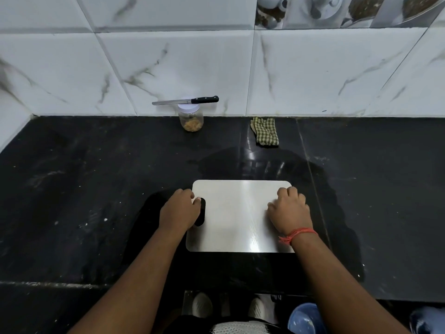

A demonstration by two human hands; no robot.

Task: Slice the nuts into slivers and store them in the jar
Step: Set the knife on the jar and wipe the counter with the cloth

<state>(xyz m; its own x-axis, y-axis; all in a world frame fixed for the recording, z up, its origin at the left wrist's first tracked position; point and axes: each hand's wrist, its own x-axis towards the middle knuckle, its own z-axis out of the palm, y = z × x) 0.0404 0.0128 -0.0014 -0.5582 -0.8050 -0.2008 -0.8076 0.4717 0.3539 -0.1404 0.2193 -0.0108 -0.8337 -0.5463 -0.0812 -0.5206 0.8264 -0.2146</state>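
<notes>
A steel cutting board [237,213] lies flat on the black counter near the front edge, its surface bare. My left hand [179,209] grips its left end at the oval handle hole. On the board's right end rests my right hand [290,209], fingers curled down over the edge. At the back by the wall stands a clear jar [191,119] with a white lid, holding brownish nut slivers at its bottom. A black-handled knife [185,100] lies balanced across the jar's lid, blade pointing left.
A green checked cloth [265,131] lies crumpled at the back, right of the jar. White marbled wall tiles [313,75] close off the counter's far side. Below the counter edge are my shoes and a blue tub [304,318].
</notes>
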